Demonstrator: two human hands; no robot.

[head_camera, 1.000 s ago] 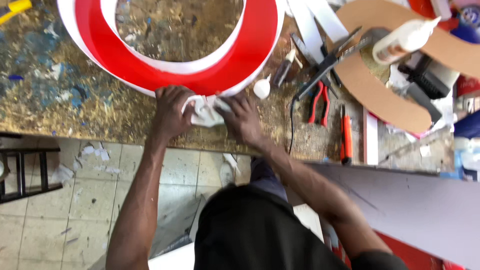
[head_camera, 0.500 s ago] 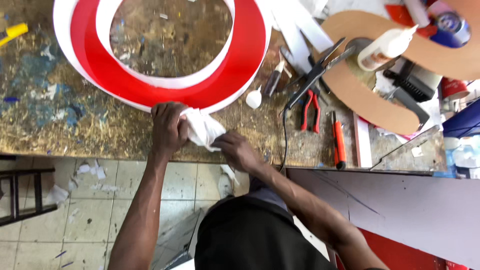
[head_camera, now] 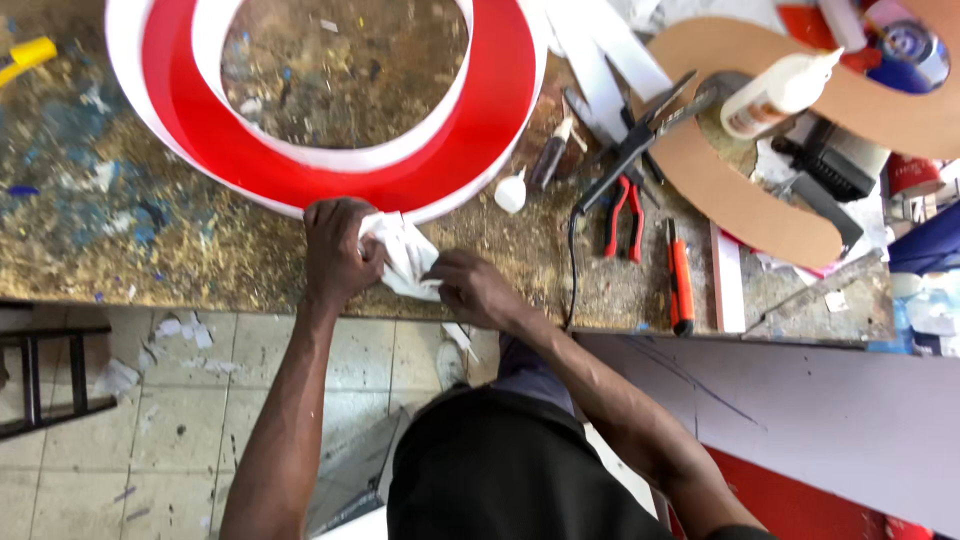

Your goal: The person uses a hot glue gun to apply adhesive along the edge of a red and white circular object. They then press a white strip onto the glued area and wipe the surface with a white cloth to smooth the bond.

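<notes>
Now hands (head_camera: 400,265) w/ rag (head_camera: 400,252) lower

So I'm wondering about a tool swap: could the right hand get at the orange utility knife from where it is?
Probably yes. The right hand pinches the white cloth, so it would have to let go, but the worktop between it and the orange utility knife looks bare apart from a black cable.

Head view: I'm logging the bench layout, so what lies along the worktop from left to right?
Yellow tool → red and white ring → white cloth → red-handled pliers → orange utility knife → brown curved board
</notes>
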